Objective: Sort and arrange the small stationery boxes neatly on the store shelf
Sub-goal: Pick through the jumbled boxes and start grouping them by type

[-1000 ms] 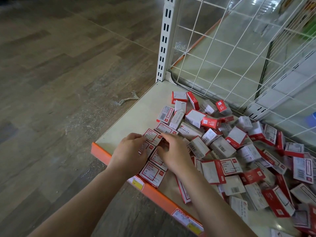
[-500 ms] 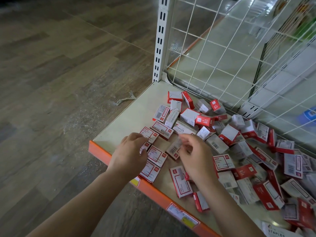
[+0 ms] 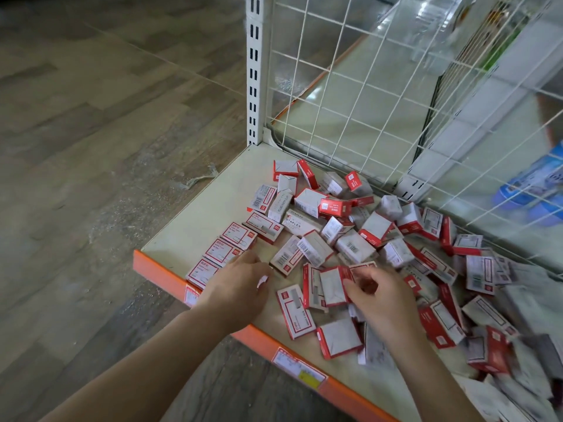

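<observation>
While tilted, a box [image 3: 333, 286] sits between the right hand's [image 3: 380, 295] fingers [image 3: 355, 289].

2 bare forearms (no sleeves), left hand [image 3: 240, 284], right hand [image 3: 380, 296].

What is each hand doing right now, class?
Left hand: open, resting on the row of small red-and-white cardboard boxes.
Right hand: pinching one red-and-white box.
</observation>
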Demonstrator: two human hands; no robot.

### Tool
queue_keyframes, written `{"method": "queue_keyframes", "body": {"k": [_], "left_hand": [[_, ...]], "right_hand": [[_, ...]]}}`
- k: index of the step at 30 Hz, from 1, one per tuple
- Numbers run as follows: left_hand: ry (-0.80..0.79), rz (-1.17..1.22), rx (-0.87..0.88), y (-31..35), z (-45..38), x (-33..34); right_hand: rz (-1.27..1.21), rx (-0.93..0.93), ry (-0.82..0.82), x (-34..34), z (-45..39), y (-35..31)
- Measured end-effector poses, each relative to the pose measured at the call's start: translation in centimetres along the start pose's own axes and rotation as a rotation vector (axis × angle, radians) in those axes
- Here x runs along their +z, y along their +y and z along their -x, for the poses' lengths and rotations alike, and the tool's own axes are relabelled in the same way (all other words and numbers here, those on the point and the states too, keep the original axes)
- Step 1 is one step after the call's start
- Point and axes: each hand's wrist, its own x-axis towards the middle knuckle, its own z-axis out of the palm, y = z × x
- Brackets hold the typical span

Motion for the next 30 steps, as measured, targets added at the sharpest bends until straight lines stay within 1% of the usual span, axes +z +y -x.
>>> {"method": "queue_keyframes", "body": {"k": [5, 14, 18, 30], "left_hand": [[0.000, 0.001, -0.017, 0.3, 0.0, 0.2], [-0.046, 0.043, -0.066, 1.3, 0.3, 0.2], [-0.051, 0.058, -0.068, 1.3, 0.8, -0.1], [-0.056, 0.064, -0.090, 1.7, 1.2, -0.5]], "right_hand": [[-0.025, 0.035, -0.043, -0.2, 0.8, -0.2], [-0.077, 0.131, -0.032, 0.9, 2.0, -0.4], [-0.148, 0.183, -0.037, 1.3, 1.9, -0.3], [-0.124, 0.155, -0.016, 2.0, 2.1, -0.6]]}}
